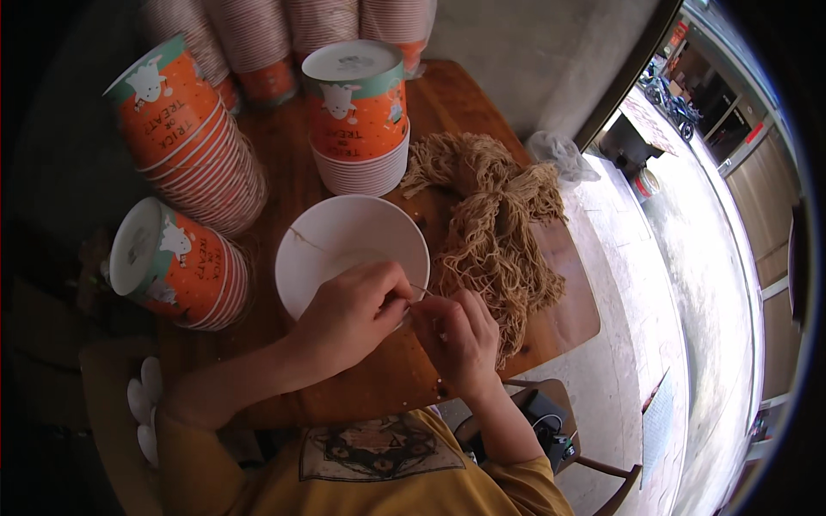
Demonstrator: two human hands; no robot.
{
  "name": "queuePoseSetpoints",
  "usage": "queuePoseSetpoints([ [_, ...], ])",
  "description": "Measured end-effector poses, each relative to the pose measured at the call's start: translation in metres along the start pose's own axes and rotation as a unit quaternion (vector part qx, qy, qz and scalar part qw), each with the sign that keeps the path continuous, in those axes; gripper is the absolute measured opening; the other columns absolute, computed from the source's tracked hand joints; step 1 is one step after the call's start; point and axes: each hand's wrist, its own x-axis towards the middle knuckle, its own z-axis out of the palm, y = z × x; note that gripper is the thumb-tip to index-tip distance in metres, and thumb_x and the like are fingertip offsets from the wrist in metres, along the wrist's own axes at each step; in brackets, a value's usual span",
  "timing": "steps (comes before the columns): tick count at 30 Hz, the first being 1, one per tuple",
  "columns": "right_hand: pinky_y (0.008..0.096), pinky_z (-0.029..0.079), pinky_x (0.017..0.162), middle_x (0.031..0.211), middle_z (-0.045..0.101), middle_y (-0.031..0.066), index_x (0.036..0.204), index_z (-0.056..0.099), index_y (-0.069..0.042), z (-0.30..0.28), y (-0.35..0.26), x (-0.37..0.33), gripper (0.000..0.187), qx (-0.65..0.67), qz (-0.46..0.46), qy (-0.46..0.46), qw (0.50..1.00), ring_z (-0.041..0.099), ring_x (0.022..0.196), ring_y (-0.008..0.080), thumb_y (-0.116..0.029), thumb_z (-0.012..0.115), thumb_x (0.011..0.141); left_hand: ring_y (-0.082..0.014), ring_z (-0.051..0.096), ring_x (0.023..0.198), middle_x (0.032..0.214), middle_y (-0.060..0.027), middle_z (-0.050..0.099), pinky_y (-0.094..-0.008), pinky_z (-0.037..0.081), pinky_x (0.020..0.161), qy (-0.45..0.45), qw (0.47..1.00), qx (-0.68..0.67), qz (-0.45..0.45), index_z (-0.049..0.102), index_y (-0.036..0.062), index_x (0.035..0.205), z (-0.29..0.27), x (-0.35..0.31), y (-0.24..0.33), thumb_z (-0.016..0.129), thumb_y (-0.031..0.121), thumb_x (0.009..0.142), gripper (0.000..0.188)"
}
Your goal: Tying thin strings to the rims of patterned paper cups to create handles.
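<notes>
A white paper bucket [301,215] stands upright at the near middle of the table, its inside facing up. A thin strand of twine [307,240] shows at its left inner wall. At the bucket's near right rim my left hand [353,310] and my right hand [462,337] meet, both with fingers pinched on a short piece of twine [421,291]. My fingers cover part of the rim and most of the twine's run. Just right of the bucket lies a heap of tan twine lengths [490,224], tied together near its middle.
Orange nested paper buckets stand behind in an upright stack [357,112]; a leaning stack [185,129] and a shorter stack [176,262] are at the left. More buckets in clear plastic [323,26] line the wall. The wooden table's rounded edge [576,335] and a chair [559,404] are at right.
</notes>
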Motion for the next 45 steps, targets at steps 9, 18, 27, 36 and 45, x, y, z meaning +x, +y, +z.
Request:
queuePoseSetpoints([
  [9, 0.0339, 0.043, 0.05, 0.075, 0.053, 0.006, 0.096, 0.059, -0.006, 0.005, 0.003, -0.006, 0.024, 0.033, -0.001, 0.017, 0.999, 0.053, 0.061, 0.0236, -0.003, 0.074, 0.077, -0.0147, 0.062, 0.08, 0.085, -0.0066, 0.061, -0.0293, 0.05, 0.071, -0.018, 0.985, -0.156, -0.068, 0.053, 0.002, 0.092, 0.0, -0.001, 0.001, 0.063, -0.002, 0.087, 0.012],
  [18, 0.0235, 0.047, 0.06, 0.078, 0.061, 0.0037, 0.095, 0.054, -0.002, 0.006, 0.002, -0.008, 0.01, 0.362, 0.318, -0.007, 0.876, 0.057, 0.067, 0.0081, -0.005, 0.063, 0.09, -0.0137, 0.062, 0.082, 0.088, -0.0066, 0.06, -0.0288, 0.051, 0.076, -0.034, 0.977, -0.201, -0.061, 0.045, 0.0038, 0.112, 0.005, 0.006, 0.002, 0.06, -0.006, 0.087, 0.031],
  [27, 0.0182, 0.042, 0.064, 0.08, 0.058, -0.0042, 0.099, 0.055, -0.003, 0.002, 0.002, -0.004, 0.009, 0.49, 0.404, -0.013, 0.773, 0.05, 0.071, 0.0017, -0.01, 0.06, 0.095, -0.0102, 0.059, 0.086, 0.091, -0.0042, 0.06, -0.026, 0.049, 0.081, -0.065, 0.944, -0.301, -0.117, 0.043, 0.0032, 0.12, 0.003, 0.008, -0.005, 0.061, -0.005, 0.088, 0.037],
  [36, 0.0271, 0.045, 0.063, 0.087, 0.055, 0.0078, 0.093, 0.059, -0.004, -0.002, 0.02, -0.002, 0.018, 0.3, 0.188, 0.024, 0.935, 0.054, 0.073, 0.0188, 0.005, 0.064, 0.079, -0.0091, 0.056, 0.092, 0.097, -0.0037, 0.058, -0.0246, 0.045, 0.086, -0.101, 0.923, -0.341, -0.148, 0.04, 0.0033, 0.126, 0.0, 0.01, -0.005, 0.06, 0.0, 0.09, 0.041],
  [45, 0.0343, 0.047, 0.066, 0.088, 0.056, 0.0045, 0.099, 0.069, -0.014, -0.018, 0.015, 0.006, 0.033, 0.074, 0.02, -0.008, 0.997, 0.053, 0.082, 0.0247, 0.001, 0.073, 0.069, -0.0079, 0.057, 0.087, 0.091, -0.0028, 0.059, -0.0239, 0.048, 0.081, -0.082, 0.923, -0.339, -0.163, 0.042, 0.0026, 0.122, 0.003, 0.008, 0.001, 0.061, -0.002, 0.089, 0.038],
])
